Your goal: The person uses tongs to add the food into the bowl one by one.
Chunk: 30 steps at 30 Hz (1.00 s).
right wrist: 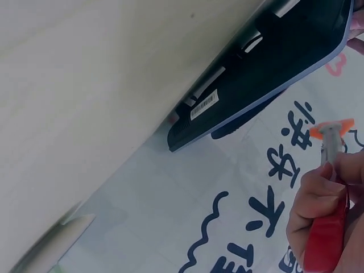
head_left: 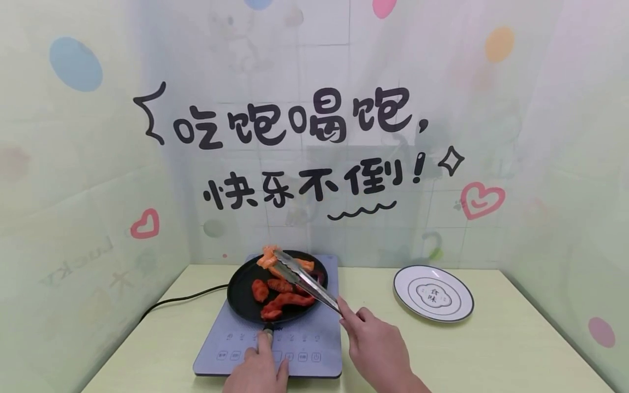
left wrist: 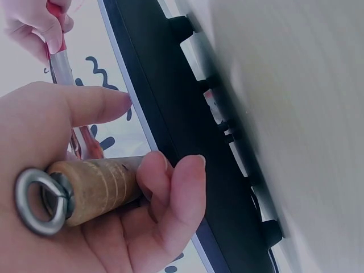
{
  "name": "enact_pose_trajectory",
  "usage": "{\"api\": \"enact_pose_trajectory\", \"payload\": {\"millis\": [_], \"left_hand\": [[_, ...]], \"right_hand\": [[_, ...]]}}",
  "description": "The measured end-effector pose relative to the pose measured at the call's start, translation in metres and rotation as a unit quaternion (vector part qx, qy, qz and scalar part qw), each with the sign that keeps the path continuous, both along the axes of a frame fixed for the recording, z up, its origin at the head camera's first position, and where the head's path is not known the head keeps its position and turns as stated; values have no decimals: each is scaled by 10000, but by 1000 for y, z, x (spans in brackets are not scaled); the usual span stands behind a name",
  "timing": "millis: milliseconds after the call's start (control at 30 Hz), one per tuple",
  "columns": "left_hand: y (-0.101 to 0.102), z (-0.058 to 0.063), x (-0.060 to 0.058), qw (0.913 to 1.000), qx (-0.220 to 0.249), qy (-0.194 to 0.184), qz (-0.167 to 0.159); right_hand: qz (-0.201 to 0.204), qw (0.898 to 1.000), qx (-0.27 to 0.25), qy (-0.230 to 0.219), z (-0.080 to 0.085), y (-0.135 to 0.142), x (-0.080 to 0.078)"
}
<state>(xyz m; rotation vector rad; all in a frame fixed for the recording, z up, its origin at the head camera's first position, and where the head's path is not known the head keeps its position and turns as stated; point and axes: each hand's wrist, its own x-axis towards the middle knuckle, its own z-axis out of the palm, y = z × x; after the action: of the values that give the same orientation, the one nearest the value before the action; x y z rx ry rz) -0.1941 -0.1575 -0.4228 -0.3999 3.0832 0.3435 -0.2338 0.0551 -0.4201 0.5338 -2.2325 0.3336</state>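
My left hand [head_left: 257, 367] grips the wooden handle [left wrist: 105, 185] of a black frying pan [head_left: 238, 300], its fingers curled round it; a metal ring hangs at the handle's end. The pan sits on an induction cooker [head_left: 216, 341] and holds several reddish pieces of food [head_left: 290, 300] that look like cooked meat. With my right hand [head_left: 378, 346] I hold metal tongs [head_left: 314, 286] with a red grip [right wrist: 327, 242]. An orange piece of food [head_left: 269, 256] is at the tongs' tips, raised over the pan's far left part.
On the right of the pale table [head_left: 373, 284] lies a round white plate [head_left: 403, 292] with a dark rim and printed characters. A black cord [head_left: 187, 298] runs left from the cooker. Printed curtains [head_left: 314, 54] enclose the back and sides.
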Motion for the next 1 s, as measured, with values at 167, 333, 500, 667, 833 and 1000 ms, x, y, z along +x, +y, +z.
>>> {"api": "enact_pose_trajectory", "payload": {"millis": [167, 333, 500, 667, 833, 1000], "left_hand": [[0, 1, -1, 10000, 28, -1, -36], [2, 3, -1, 10000, 36, -25, -52], [1, 3, -1, 10000, -16, -7, -5], [1, 1, -1, 10000, -18, -31, 4], [1, 0, 1, 10000, -6, 10, 10], [-2, 0, 0, 10000, 52, 20, -32]], "right_hand": [[-169, 9996, 219, 87, 4, -3, -1], [-456, 9979, 413, -205, 16, -16, -6], [-669, 9907, 1068, -513, 38, -38, -18], [-889, 9680, 1978, -1264, 56, -63, -29], [-1053, 9407, 2794, -1612, 62, -82, -33], [-1112, 9292, 3046, -1773, 60, -94, -35]]}}
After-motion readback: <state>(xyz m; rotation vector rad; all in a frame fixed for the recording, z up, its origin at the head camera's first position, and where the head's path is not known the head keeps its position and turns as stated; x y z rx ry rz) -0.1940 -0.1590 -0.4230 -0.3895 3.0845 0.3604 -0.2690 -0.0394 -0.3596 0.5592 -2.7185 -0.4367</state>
